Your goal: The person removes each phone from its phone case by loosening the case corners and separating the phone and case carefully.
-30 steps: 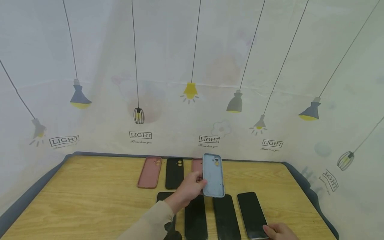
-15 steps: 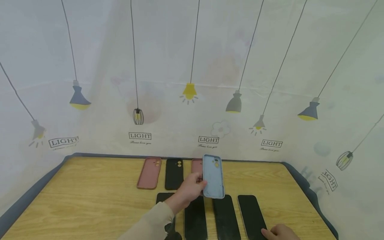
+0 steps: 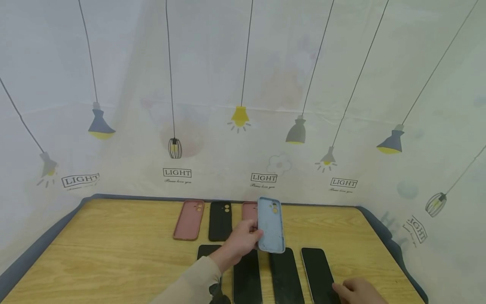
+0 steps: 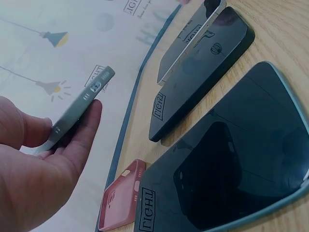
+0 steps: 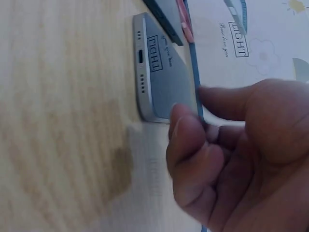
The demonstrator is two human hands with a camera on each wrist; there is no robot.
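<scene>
My left hand (image 3: 240, 241) pinches a light blue phone case (image 3: 271, 223) by its left edge, above the table. Its hollow inside and camera cutout face the head camera; in the left wrist view the case (image 4: 83, 107) appears edge-on. At the lower right, my right hand (image 3: 358, 291) is beside the rightmost black-screened phone (image 3: 319, 270). In the right wrist view its fingers (image 5: 195, 164) are loosely curled near the corner of that phone (image 5: 169, 77), with nothing held; whether a fingertip touches it, I cannot tell.
More dark-screened phones lie in the row, including a middle one (image 3: 286, 276) and another (image 3: 247, 278) partly under my left arm. Behind are a pink case (image 3: 189, 219), a black case (image 3: 220, 221) and a second pink case (image 3: 249, 209), partly hidden. A lamp-printed curtain (image 3: 212, 84) borders the table.
The rightmost phone, previously pinched at its lower right corner, is straighter in the row. My right hand has let go and shifted slightly right. My left hand barely moves with the blue case.
</scene>
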